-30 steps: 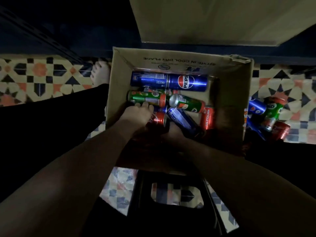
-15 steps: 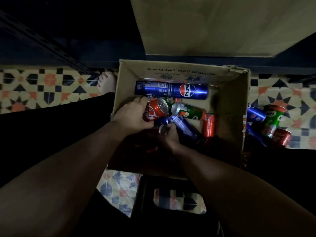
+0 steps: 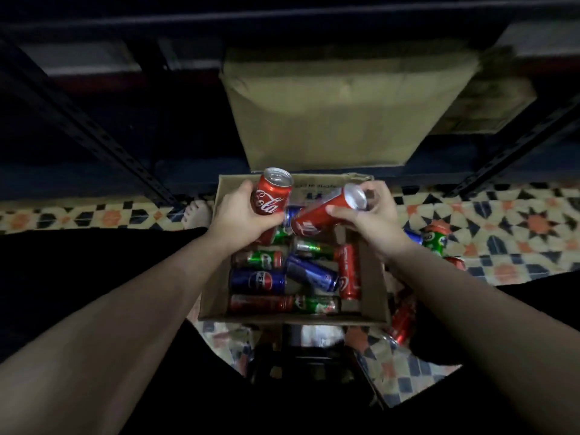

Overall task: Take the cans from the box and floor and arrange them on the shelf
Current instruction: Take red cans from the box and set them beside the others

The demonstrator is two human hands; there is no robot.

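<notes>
Both hands are rising out of the cardboard box (image 3: 213, 287) toward 12 o'clock, having been low among the cans 1 second ago; the left hand (image 3: 241, 215) is now gripping a short red cola can (image 3: 271, 193) clear above the far rim, top end pointing to 12; the right hand (image 3: 373, 211), half a second ago buried in the pile, is holding a slim red can (image 3: 326, 211) tilted, silver end toward 1 o'clock; the 2 cans are nearly touching.
</notes>
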